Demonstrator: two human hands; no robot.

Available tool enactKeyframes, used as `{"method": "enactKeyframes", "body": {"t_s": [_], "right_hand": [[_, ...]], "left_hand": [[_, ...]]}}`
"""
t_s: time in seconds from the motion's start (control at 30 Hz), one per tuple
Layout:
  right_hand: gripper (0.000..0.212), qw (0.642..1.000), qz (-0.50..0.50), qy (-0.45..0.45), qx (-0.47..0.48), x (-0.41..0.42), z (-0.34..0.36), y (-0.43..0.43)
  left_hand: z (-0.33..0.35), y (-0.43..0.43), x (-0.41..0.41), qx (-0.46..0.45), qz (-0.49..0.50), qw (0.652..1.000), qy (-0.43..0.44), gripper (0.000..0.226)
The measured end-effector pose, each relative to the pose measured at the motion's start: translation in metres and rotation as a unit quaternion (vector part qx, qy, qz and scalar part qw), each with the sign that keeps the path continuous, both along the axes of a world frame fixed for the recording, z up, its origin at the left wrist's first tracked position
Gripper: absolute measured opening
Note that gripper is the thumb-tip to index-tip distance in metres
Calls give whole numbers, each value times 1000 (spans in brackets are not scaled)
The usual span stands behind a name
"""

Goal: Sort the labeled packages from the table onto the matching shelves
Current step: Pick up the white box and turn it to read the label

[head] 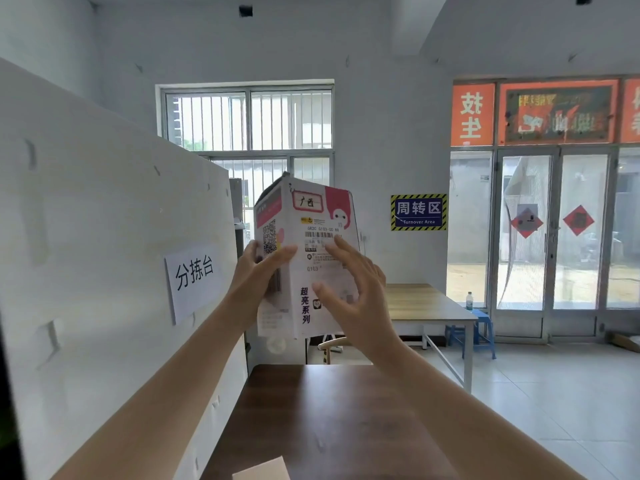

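Above table: left hand grips box; right hand presses flat.

**Guangxi-labelled box held up over the desk**

A white box with pink patches stands upright in the air, tilted slightly, above the dark wooden desk. One vertical corner edge faces the camera. Its right face carries a red-framed label reading 广西, a cartoon face on pink, a shipping label with a barcode, the number 0103 and purple vertical characters. Its left face shows a QR code and more barcode lines. The left grip holds the left face, thumb laid across the corner edge. The right grip rests spread fingers on the right face. A tan carton lies on the desk at the bottom edge, only its corner in view.
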State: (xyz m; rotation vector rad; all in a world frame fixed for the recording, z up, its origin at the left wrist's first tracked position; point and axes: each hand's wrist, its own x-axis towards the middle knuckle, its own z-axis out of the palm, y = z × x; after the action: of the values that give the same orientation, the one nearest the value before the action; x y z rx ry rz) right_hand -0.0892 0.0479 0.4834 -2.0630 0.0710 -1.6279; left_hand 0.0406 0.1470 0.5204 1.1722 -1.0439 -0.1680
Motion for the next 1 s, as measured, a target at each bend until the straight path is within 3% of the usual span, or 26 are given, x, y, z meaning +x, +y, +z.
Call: {"method": "enactKeyframes", "body": {"t_s": [0.13,0.33,0.5,0.7,0.83,1.0], "right_hand": [[51,998,12,-31,61,-2,9,-14],[59,985,85,-39,147,-11,24,-22],[44,975,150,-40,162,-9,22,-21],[43,952,205,-63,218,-17,23,-19],[42,945,216,-71,234,-20,23,-23],[45,952,205,-72,218,-18,23,-26]], "left_hand": [[0,8,11,18,-30,999,-12,92],[3,16,8,19,-52,998,-18,84],[2,16,-2,7,-88,996,-13,94],[-3,6,-4,-40,-86,995,-24,65],[-2,5,-10,-48,-81,995,-22,77],[1,11,-10,-60,-74,995,-31,56]]}}
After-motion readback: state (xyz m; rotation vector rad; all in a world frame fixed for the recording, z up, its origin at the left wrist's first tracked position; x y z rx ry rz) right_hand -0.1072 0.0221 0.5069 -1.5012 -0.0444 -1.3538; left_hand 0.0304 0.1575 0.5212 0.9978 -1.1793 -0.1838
